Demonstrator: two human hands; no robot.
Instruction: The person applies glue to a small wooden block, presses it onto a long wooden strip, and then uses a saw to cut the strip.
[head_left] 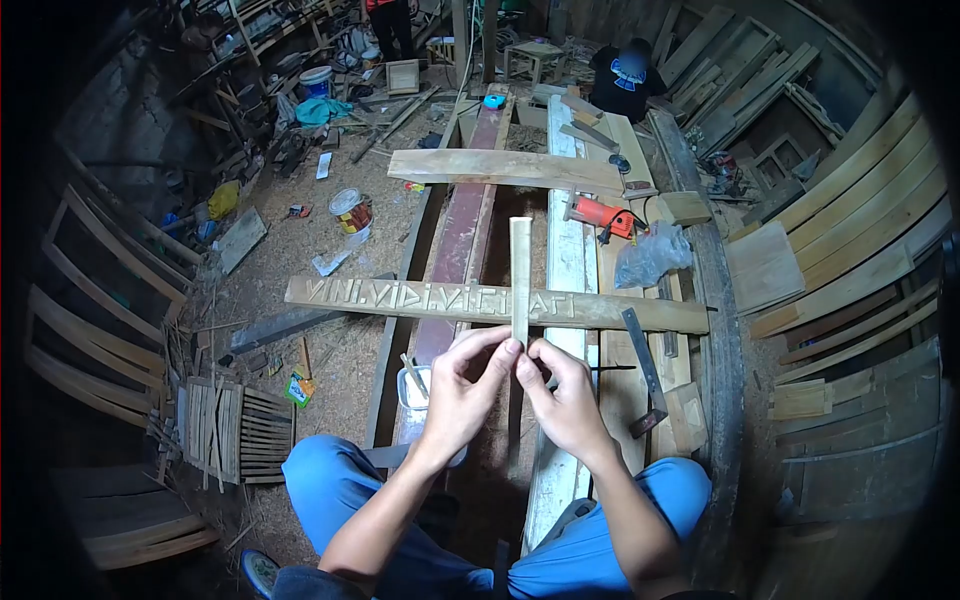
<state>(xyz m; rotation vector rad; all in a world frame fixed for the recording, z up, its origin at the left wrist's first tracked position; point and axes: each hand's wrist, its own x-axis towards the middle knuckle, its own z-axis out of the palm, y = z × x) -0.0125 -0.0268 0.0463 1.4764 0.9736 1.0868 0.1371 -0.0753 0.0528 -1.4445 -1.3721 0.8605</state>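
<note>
A narrow, pale wooden strip [521, 270] stands upright in front of me, held at its lower end between both hands. My left hand [468, 375] pinches it from the left with thumb and fingers. From the other side my right hand [560, 385] closes on the same end, its thumb close to the left thumb. Behind the strip lies a long wooden board [420, 300] with carved raised letters; the strip covers part of the lettering. Right of my right hand is a dark try square [643, 360]. A small white tub [413, 385] with sticks in it sits left of my left hand.
Another plank [500, 167] lies crosswise farther back on the reddish beam [465, 230] and white beam [562, 250]. A red power tool [603, 214] and a clear plastic bag [652, 255] rest at right. A person [625, 85] sits at the back; another stands behind.
</note>
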